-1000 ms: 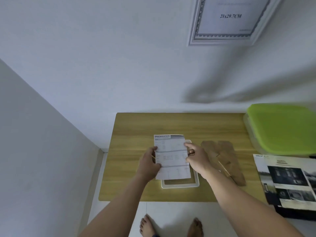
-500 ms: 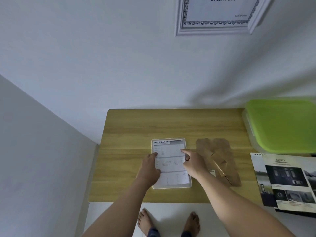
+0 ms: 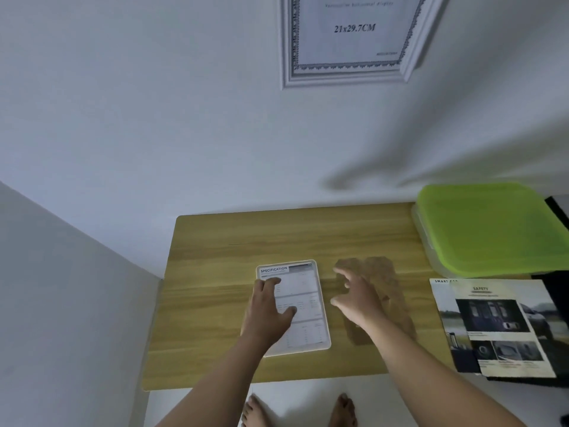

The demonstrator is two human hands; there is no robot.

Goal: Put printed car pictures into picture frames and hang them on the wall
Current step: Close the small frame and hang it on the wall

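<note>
With the white wall [image 3: 154, 118] filling most of my view and one large frame [image 3: 348, 78] hanging on it above, everything I need sits on the wooden table [image 3: 215, 257] below. A green-lidded box [image 3: 492, 229] takes the far right corner, and nearer me on the right a stack of printed car pictures [image 3: 498, 328] lies flat, well apart from my work.

At the middle of the table the small white frame [image 3: 327, 345] lies flat, its long axis running away from me toward the wall. The specification sheet [image 3: 304, 303] lies inside it, heading at the far end.

My left hand [image 3: 271, 306] rests flat on the left half of that sheet, fingers spread, pinning it rather than gripping. My right hand [image 3: 357, 297] hovers empty with fingers wide and loosely curled, just right of the frame and over the brown backing board [image 3: 388, 278].

That board is what I judge the next move depends on. It lies directly under and beyond my right hand, touching nothing of the frame, its long axis roughly parallel to the frame's. My right hand is clearly the nearer one, so it should pick the board up and carry it left over the sheet while my left keeps the paper from sliding. The blur hides the board's edges, so I cannot tell how it is folded.
</note>
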